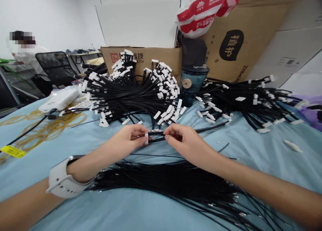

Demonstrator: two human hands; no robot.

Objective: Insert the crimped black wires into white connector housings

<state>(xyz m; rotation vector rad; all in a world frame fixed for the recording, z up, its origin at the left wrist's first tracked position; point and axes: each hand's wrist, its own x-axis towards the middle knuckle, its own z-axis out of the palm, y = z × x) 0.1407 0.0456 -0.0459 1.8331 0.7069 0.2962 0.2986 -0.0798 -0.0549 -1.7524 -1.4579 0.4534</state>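
Between the finger and thumb of my left hand (130,138) is a small white connector (146,137), held upright. Black wires (156,134) run from it toward my right hand (182,140), whose fingertips pinch them a short way along. Past my right hand a black cable trails off to the right. Just below both hands lies a wide bundle of loose black wires (171,180) with small metal ends. Beyond the hands is a big pile of black cables (130,93) with white connectors at their ends.
At the right is a second cable pile (233,100). Behind stand a dark blue tumbler (192,86), a cardboard box (148,61) and a red-and-white bag (206,12). Yellow rings (62,122) and a white device (59,98) lie left on the blue cloth (113,212). A person (27,56) sits far left.
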